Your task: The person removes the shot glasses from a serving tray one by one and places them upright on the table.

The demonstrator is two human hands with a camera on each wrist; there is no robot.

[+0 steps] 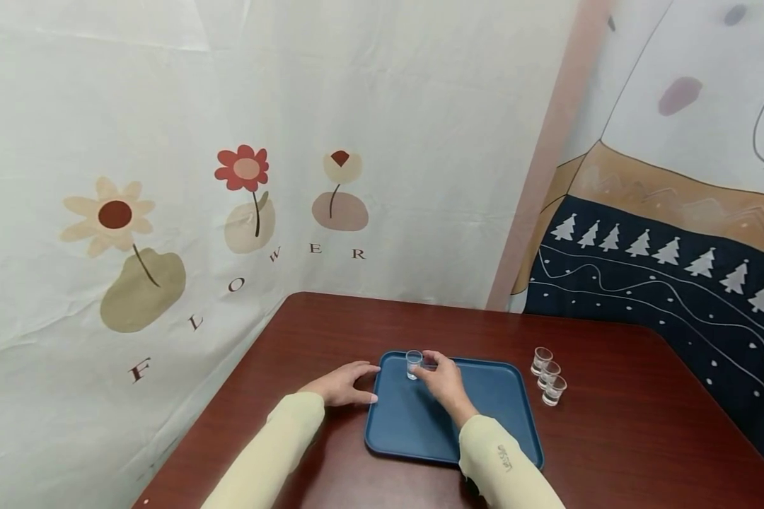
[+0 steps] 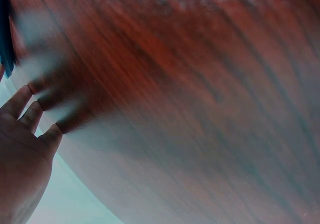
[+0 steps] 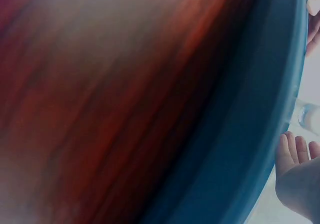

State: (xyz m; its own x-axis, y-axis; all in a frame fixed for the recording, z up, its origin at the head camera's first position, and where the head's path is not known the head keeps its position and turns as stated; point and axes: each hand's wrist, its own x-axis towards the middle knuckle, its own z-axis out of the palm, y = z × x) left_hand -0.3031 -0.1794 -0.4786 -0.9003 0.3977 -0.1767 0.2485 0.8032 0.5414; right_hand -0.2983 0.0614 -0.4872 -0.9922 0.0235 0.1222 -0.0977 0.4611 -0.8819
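Observation:
A small clear shot glass (image 1: 414,365) stands upright near the far left corner of a blue tray (image 1: 414,431). Just right of it, my right hand (image 1: 444,382) pinches a second small clear glass (image 1: 429,367) between thumb and fingers; most of that glass is hidden by the hand. My left hand (image 1: 342,384) lies at the tray's left edge, thumb and fingers spread and holding nothing. The right wrist view catches the blue tray's rim (image 3: 235,114), part of a clear glass (image 3: 311,118) and fingers at the right border.
Three more small clear glasses, a far one (image 1: 541,360), a middle one (image 1: 549,375) and a near one (image 1: 554,391), stand in a row right of the tray. All rest on a reddish-brown wooden table (image 1: 637,424). Printed cloth (image 1: 420,141) hangs behind the table.

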